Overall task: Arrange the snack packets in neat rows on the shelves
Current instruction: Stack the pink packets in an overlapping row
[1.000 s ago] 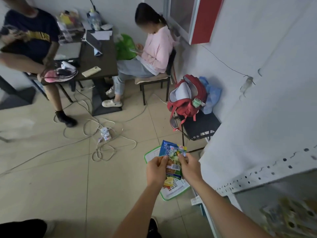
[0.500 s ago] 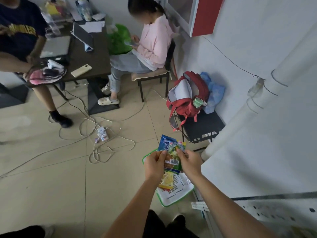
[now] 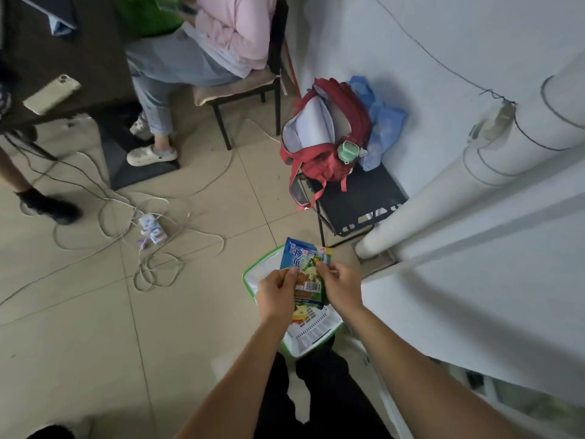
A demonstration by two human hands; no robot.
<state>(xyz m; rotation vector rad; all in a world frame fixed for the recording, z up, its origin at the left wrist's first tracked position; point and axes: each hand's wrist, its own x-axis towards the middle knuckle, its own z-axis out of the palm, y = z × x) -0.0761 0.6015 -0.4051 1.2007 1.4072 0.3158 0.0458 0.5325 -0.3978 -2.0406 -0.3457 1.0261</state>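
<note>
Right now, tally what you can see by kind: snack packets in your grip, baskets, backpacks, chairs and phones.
Snack packets: at least 2, overlapped between left hand and right hand; exact count unclear
Baskets: 1, white with green rim, on the floor
Backpacks: 1, red
Chairs: 2, black stool and occupied chair
Phones: 1
Total: at least 7

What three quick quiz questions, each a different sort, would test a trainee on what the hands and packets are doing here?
1. True or false: both hands grip the snack packets.
2. Multiple choice: the green-rimmed basket sits (A) on the black stool, (B) on the floor below the hands, (C) on the table.
3. Fill in: the red backpack rests on a black ____.

Key:
1. True: left hand and right hand both pinch them.
2. B.
3. Stool.
</note>
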